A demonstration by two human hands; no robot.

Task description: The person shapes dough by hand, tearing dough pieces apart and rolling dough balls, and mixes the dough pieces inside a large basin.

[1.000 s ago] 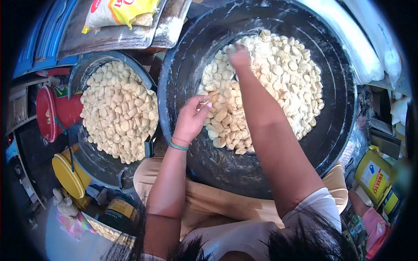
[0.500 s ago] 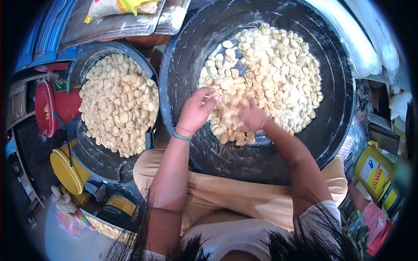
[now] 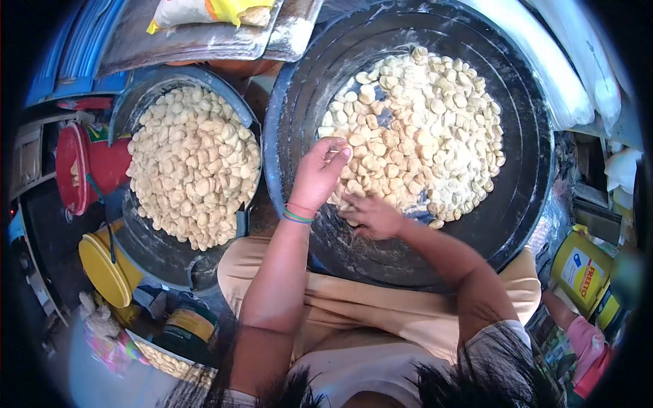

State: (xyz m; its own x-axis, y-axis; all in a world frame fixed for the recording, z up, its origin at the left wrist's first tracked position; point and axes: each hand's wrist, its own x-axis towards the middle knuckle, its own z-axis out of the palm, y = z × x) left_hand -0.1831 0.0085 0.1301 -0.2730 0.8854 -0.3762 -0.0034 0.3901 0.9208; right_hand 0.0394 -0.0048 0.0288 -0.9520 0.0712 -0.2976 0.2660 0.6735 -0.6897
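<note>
A wide black basin [image 3: 524,136] in front of me holds a heap of small, round, flattened dough pieces [image 3: 435,109], pale and dusted with flour. Over the heap's left side is my left hand [image 3: 321,171], its thumb and fingers pinched together. Whatever lies in that pinch is too small or hidden to make out. My right hand [image 3: 375,216] is low over the near edge of the heap, fingers spread and touching or just above dough pieces there. Coloured bands [image 3: 299,212] circle my left wrist.
To the left stands a second dark tub [image 3: 146,255] with a heap of similar dough pieces [image 3: 194,156]. Further left are a red bucket [image 3: 71,170] and a yellow lidded bucket [image 3: 105,268]. Trays [image 3: 204,41] lie at the back. Another person's arm [image 3: 561,314] shows at lower right.
My right hand has swept toward me and to the left, down to the heap's near edge. My left hand stays pinched, slightly lower in view. Pieces near the hands have shifted.
</note>
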